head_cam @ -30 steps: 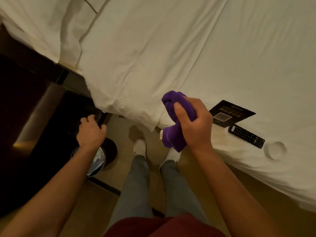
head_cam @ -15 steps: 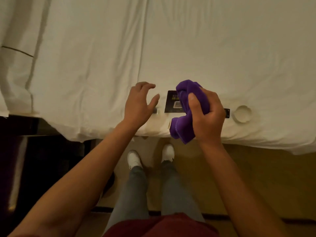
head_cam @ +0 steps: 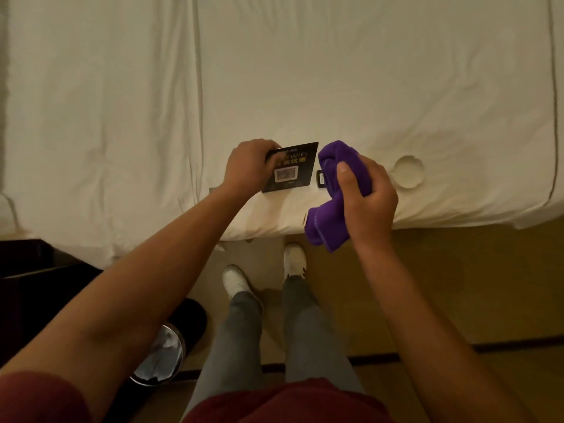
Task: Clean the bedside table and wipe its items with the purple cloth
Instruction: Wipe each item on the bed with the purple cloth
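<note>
Our left fingers curl over the left edge of the card (head_cam: 293, 167), pinching it so its printed face, with the WIFI lettering and a code square, is turned up toward us; we judge the grip stays at the edge to leave that face free for wiping. The left hand (head_cam: 248, 166) holds the card at the bed (head_cam: 335, 87) edge; whether it has lifted clear of the sheet we cannot tell.

Our right fingers wrap a bunched purple cloth (head_cam: 334, 193), the thumb pressed along its front. One wad stands above the right hand (head_cam: 367, 196), just beside the card's right edge, and a loose tail hangs below past the mattress edge. Bunching it gives us a firm pad, we think, and keeping it this near means only a short sweep across the card.

Behind the cloth a small dark end of the remote (head_cam: 320, 179) shows on the sheet; the rest is hidden. To the right lies a pale round dish (head_cam: 408, 171), well apart from both hands. These look parked on the bed while the table is cleaned.

The dark table (head_cam: 36, 270) sits at the far left, with a bin (head_cam: 161, 355) on the floor beneath our left arm.
</note>
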Tool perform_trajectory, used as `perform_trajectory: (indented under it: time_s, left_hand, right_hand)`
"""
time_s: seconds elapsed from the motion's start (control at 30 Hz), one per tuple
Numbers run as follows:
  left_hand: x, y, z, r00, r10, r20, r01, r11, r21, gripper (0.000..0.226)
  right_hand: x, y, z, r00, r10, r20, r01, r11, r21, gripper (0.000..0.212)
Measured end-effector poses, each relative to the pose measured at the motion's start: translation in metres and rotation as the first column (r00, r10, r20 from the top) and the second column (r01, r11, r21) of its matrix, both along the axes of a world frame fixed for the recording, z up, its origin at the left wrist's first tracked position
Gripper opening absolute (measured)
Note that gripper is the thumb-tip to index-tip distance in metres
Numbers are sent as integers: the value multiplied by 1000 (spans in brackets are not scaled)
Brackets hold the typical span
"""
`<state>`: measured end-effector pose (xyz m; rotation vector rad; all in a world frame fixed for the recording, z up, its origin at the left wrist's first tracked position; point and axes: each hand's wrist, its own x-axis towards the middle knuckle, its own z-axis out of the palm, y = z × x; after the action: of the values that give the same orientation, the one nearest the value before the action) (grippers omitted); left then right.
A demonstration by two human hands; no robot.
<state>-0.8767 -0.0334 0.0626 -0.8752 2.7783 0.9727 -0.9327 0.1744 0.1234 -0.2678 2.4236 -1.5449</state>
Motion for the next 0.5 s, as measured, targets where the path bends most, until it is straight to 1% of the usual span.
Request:
perform_trajectory:
  time_s: [0.07, 0.13, 0.2, 0.27, 0.33, 0.4, 0.43, 0.5]
  left_hand:
    - [-1, -1, 8, 1000, 24, -18, -23, 999, 39, 28]
    - [-1, 2, 18, 993, 81, -81, -74, 994, 86, 28]
    - [1, 7, 29, 969, 191, -156, -166, 973, 158, 25]
    - [2, 13, 42, 919, 337, -205, -272, 917, 290, 23]
    - [4, 18, 54, 857, 477, -196, -335, 803, 494, 25]
    - [7, 26, 69, 791, 586, -177, -323, 646, 692, 24]
    - [8, 31, 78, 764, 623, -170, -307, 582, 753, 24]
    - [11, 39, 92, 725, 670, -161, -266, 488, 831, 27]
  right_hand:
    - [-4, -1, 1, 1000, -7, 10, 7, 1000, -2, 36]
    - [-9, -4, 5, 1000, -17, 6, 17, 1000, -14, 39]
    - [-12, -12, 12, 1000, -13, 8, 13, 999, -38, 33]
    - [-13, -25, 19, 1000, 14, -1, -14, 998, -62, 24]
    - [-13, -42, 25, 999, 38, -33, -40, 996, -79, 25]
    - [-9, -61, 30, 996, 45, -81, -54, 993, -104, 25]
    - [-6, -71, 32, 993, 46, -112, -58, 992, -108, 26]
    - [4, -88, 34, 983, 61, -171, -80, 992, -103, 36]
